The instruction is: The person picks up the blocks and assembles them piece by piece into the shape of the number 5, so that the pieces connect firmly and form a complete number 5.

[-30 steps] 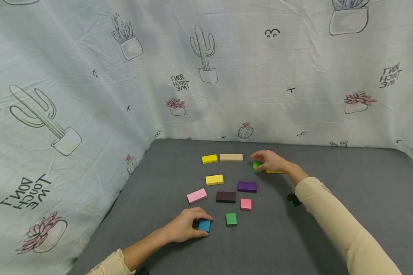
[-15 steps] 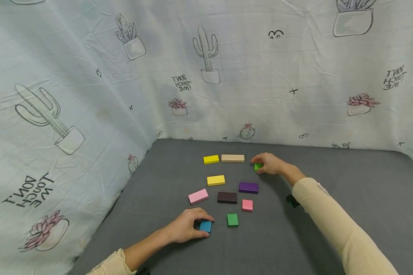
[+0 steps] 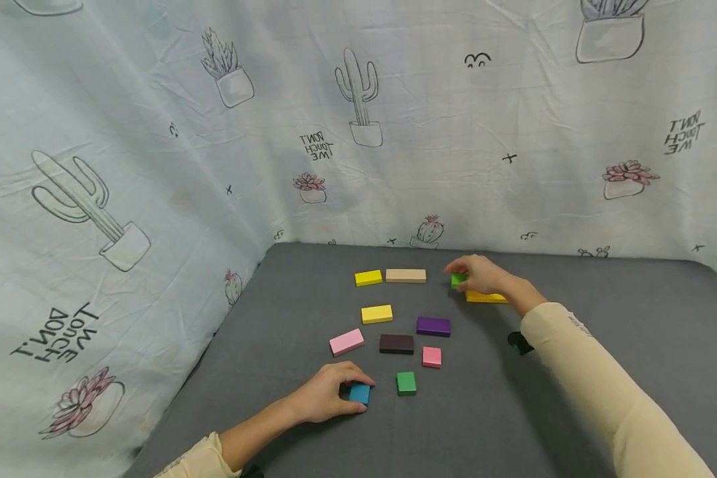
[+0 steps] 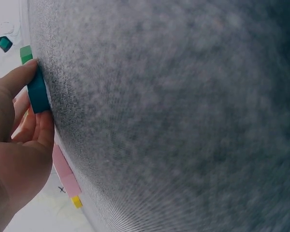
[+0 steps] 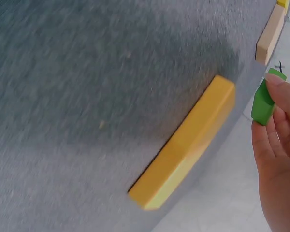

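Note:
My left hand [image 3: 322, 395] pinches a small blue block [image 3: 360, 393] between thumb and fingers, low at the grey tabletop; the left wrist view shows the same blue block [image 4: 38, 92] in that grip. Farther back on the right, my right hand [image 3: 482, 275] holds a light green block [image 3: 457, 281], partly covered by the fingers. In the right wrist view the green block [image 5: 264, 101] sits between thumb and fingertips and appears raised off the surface. Just below that hand lies a long orange-yellow block [image 3: 486, 298], touched by neither hand.
Between the hands lie a green block [image 3: 406, 384], a coral-pink block [image 3: 431, 357], a dark brown block [image 3: 397, 344], a purple block [image 3: 433, 326], a light pink block [image 3: 346, 342] and a yellow block [image 3: 376, 314]. Behind them are another yellow block [image 3: 368, 278] and a beige block [image 3: 405, 275].
My right hand has shifted back and to the right with the green block, and more of the orange-yellow block shows now. The left hand keeps its hold on the blue block.

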The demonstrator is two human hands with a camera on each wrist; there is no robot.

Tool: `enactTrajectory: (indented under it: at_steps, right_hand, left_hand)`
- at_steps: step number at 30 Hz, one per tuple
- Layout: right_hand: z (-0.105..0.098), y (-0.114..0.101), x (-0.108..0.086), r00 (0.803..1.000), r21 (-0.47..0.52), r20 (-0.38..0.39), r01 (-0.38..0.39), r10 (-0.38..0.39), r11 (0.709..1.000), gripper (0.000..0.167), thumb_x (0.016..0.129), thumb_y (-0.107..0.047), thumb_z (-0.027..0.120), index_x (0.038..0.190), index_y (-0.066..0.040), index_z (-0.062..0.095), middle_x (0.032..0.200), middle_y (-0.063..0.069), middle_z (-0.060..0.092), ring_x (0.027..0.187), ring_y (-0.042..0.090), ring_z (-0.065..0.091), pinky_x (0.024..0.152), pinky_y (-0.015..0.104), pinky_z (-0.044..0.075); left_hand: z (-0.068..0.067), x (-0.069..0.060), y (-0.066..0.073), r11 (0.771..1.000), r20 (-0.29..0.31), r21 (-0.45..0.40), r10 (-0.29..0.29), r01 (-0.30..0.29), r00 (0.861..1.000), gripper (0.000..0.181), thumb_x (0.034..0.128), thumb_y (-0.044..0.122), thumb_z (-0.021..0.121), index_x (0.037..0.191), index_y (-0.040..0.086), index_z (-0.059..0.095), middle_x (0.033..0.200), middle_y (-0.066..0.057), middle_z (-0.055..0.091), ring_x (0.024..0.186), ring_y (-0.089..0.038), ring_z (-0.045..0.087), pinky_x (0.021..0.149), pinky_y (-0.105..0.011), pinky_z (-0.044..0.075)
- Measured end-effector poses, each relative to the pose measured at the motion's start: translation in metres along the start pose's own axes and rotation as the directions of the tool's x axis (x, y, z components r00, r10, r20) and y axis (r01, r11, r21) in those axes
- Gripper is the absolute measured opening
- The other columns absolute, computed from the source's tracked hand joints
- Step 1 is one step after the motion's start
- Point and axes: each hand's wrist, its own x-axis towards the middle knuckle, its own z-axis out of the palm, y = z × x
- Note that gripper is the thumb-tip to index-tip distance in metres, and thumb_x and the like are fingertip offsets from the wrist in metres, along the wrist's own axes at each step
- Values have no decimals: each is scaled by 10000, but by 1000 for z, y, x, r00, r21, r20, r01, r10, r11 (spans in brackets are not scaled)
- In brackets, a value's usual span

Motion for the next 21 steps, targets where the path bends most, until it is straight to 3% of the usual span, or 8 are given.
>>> enactTrajectory:
  at_steps: [12,21]
  right_hand:
    - [-27,22,-28,999,-20,-40,-9,8,1000,384,886,54,606,1255,120,528,1245,302,529,1144,449,483,932,538,393]
    - [-40,44,-57,996,-48,-69,-57,53,997,407,865,37,652,1240,138,529,1224,323,528,1116,470,494,901,543,410]
  left_hand:
    - [0,0,-2,1000,-20,9,17,-16,1000,316,822,200,771,1120,127,693,1048,57,608,930,-63,527,785,-239,451]
    - [0,0,-2,1000,-8,-2,4,-4,1000,317,824,196,768,1124,127,691,1054,55,605,936,-69,530,790,-246,453]
